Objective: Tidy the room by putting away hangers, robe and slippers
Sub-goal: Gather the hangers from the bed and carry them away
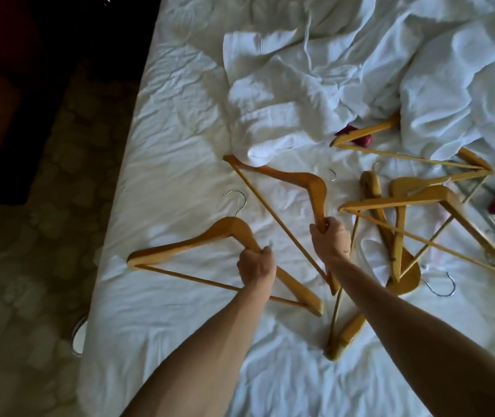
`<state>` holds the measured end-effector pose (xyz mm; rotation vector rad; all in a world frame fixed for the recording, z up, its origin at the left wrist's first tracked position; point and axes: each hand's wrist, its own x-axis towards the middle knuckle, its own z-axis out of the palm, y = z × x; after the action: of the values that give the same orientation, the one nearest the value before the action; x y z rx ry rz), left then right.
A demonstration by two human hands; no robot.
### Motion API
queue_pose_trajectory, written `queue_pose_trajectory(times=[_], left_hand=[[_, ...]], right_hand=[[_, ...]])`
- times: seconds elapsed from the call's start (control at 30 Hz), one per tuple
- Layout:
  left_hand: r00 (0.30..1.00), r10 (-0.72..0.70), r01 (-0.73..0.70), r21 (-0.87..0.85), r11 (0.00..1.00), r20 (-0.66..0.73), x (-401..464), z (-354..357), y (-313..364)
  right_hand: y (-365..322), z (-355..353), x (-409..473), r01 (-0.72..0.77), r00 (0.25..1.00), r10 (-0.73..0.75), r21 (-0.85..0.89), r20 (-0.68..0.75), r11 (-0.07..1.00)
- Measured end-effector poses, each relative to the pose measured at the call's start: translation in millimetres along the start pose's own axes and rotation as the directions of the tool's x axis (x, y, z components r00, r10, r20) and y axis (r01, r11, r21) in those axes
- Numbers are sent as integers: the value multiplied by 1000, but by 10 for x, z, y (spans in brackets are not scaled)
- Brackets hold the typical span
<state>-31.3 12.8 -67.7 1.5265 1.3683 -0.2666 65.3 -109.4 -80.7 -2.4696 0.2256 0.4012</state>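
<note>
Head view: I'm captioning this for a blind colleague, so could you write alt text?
Seen from above, the left hand and right hand each grip a wooden hanger on a rumpled white bed. More hangers lie tangled to the right, below a crumpled white robe.

A honey-coloured wooden hanger with a smooth, faintly satin finish point(180, 246) is seen beside a second triangular wooden hanger of the same warm tone point(300, 182); each is fitted with a thin hook of bright, polished metal. The pile of further yellow wooden hangers point(406, 206) is finished alike. A white robe of matt waffle-textured cloth point(270, 94) is laid on a creased white bedsheet of smooth matt cotton-like fabric point(180, 326). The patterned floor point(29, 281) appears dull.
</note>
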Motion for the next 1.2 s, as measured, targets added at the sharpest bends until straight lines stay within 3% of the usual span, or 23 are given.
queue_pose_trajectory(times=[0.13,0.27,0.4,0.6,0.67,0.9,1.03,1.2], left_hand=[[996,75,-80,-84,993,-54,-417,-500,-101],[984,178,-173,-140,975,21,-880,-1165,-52],[983,148,-117,-239,964,113,-1505,-1733,120],[974,227,-202,-389,899,21,-2532,-2483,168],[965,264,-246,-394,886,-9,-2857,-2754,71],[924,255,-360,-418,834,-287,-3868,-3771,-605],[863,125,-388,-484,784,-489,-4337,-4402,-1102],[753,-69,-473,-611,635,-654,-4846,-5266,-1849]], right_hand=[[-160,-466,-604,-22,982,-34,295,184,955],[-380,-1007,-1128,-73,931,-114,481,348,874],[-703,-1561,-1649,-72,857,-230,551,460,832],[-1324,-2180,-2339,111,703,-461,557,542,823],[-1560,-2248,-2564,184,622,-538,562,568,806],[-2406,-1994,-3773,325,208,-703,629,680,706],[-2765,-1648,-4673,370,20,-686,632,727,681],[-3132,-1288,-5976,398,-192,-604,624,774,673]])
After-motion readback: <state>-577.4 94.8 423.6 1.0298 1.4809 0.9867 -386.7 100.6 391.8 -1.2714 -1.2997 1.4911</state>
